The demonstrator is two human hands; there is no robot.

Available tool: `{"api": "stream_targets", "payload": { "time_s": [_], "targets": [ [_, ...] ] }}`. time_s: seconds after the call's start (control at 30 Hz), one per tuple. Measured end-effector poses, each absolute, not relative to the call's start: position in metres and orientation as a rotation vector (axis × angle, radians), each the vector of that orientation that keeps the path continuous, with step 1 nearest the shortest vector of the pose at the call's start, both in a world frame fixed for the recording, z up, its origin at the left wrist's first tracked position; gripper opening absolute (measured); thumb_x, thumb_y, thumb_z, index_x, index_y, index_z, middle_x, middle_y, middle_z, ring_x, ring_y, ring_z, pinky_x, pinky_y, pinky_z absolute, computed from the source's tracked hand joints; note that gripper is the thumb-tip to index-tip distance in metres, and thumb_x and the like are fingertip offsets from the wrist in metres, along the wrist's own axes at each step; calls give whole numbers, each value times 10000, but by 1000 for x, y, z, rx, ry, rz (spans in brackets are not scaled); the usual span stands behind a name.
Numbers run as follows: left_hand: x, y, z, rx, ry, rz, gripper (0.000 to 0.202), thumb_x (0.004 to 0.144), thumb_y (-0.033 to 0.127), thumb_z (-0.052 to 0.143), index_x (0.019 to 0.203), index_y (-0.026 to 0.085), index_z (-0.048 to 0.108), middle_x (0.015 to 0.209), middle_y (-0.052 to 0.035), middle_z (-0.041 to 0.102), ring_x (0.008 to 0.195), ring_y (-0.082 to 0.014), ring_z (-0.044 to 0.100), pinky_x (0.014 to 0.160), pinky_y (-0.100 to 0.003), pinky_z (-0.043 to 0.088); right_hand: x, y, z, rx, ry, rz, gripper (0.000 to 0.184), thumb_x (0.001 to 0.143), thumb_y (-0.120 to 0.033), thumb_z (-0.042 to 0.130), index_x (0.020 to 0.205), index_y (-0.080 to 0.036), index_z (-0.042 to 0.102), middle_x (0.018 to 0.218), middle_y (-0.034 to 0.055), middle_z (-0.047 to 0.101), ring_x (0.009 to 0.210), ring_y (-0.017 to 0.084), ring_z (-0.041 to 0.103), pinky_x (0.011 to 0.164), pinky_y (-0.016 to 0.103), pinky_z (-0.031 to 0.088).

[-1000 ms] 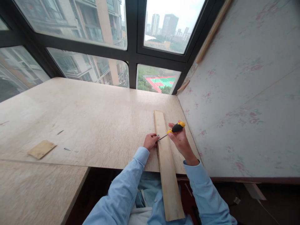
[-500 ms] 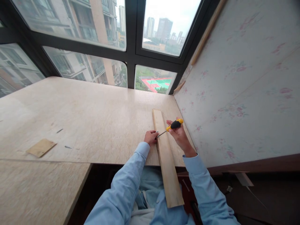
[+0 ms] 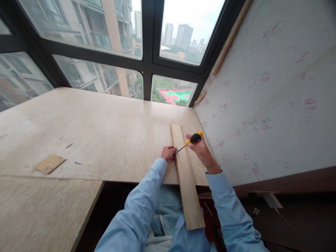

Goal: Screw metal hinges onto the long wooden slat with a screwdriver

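Note:
A long wooden board [image 3: 187,178] lies on the stone sill, its near end jutting over the front edge above my lap. My right hand [image 3: 201,150] holds a screwdriver [image 3: 194,138] with a yellow and black handle. Its shaft slants down to the left, and the tip meets the board's left edge. At that spot my left hand [image 3: 168,153] is closed, thumb and fingers pinched by the tip. Something small and metallic shows there, too small and too covered to name.
On the left of the sill [image 3: 110,122] lie a small wooden piece [image 3: 49,163] with holes, a screw [image 3: 78,163] and a thin dark pointed bit [image 3: 69,145]. A papered wall [image 3: 262,98] rises close on the right. Dark-framed windows [image 3: 148,52] stand behind.
The view has shifted slightly. The screwdriver and my right hand have barely moved; the tip stays at the board's left edge beside my left hand.

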State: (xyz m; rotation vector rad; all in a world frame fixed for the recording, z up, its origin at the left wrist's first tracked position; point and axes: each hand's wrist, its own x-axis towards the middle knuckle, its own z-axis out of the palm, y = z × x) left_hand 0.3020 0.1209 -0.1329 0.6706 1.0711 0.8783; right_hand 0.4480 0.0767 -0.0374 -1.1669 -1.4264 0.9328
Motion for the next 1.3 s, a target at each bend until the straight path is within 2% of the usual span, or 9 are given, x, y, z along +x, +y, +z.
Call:
{"api": "stream_targets", "payload": {
  "time_s": [0.1,0.27,0.5,0.63,0.8,1.0,1.1,1.23,1.3],
  "targets": [
    [302,121,-135,681,1074,881,160,679,149,700,818,114,628,775,-69,645,648,-152,612,571,-269,490,451,75,-36,-1188,-1433,911,752,788,-487,689,1398,-233,328,1190,117,649,1117,225,637,1012,441,490],
    [300,121,-132,685,1055,861,184,679,161,707,840,112,633,801,-81,653,658,-159,622,569,-271,491,449,74,-33,-1520,-1448,469,812,711,-540,760,1365,-163,457,974,111,682,821,244,665,849,471,552],
    [300,121,-131,654,1052,864,196,665,158,730,818,120,613,789,-74,655,643,-154,618,571,-272,495,448,71,-42,-1117,-1436,929,721,794,-479,700,1398,-263,368,1348,125,559,1234,224,562,1048,424,467],
    [300,121,-131,641,1053,864,168,682,131,702,821,122,609,781,-64,640,636,-150,607,572,-283,497,452,69,-41,-1152,-1443,946,659,815,-465,690,1369,-221,428,1206,118,654,1113,228,640,1027,446,488],
    [298,120,-127,649,1047,854,197,667,156,747,809,117,616,779,-72,646,625,-147,604,581,-287,498,453,77,-43,-1422,-1403,533,804,680,-493,805,1354,-204,475,1070,101,666,934,246,664,915,457,547],
    [297,121,-126,628,1053,833,249,653,164,777,834,115,613,808,-79,656,647,-146,610,585,-279,498,457,81,-44,-1108,-1463,943,858,781,-507,719,1475,-293,262,1347,121,548,1238,228,556,1047,433,466],
    [297,122,-126,628,1050,829,251,648,167,781,825,116,610,775,-70,648,644,-143,606,582,-269,499,460,78,-39,-1109,-1487,1013,810,783,-509,718,1453,-258,337,1204,113,643,1106,234,639,1028,473,478],
    [296,121,-127,639,1028,831,235,643,176,777,812,116,624,768,-72,650,641,-144,606,574,-262,497,462,79,-37,-1450,-1484,583,839,658,-522,814,1357,-186,493,983,87,684,865,237,663,920,483,534],
    [297,120,-129,646,1030,847,244,631,196,788,799,119,631,765,-67,650,643,-145,609,573,-260,497,460,81,-40,-1522,-1465,474,865,642,-535,818,1357,-177,488,970,86,671,837,228,646,896,472,539]
  ]
}}
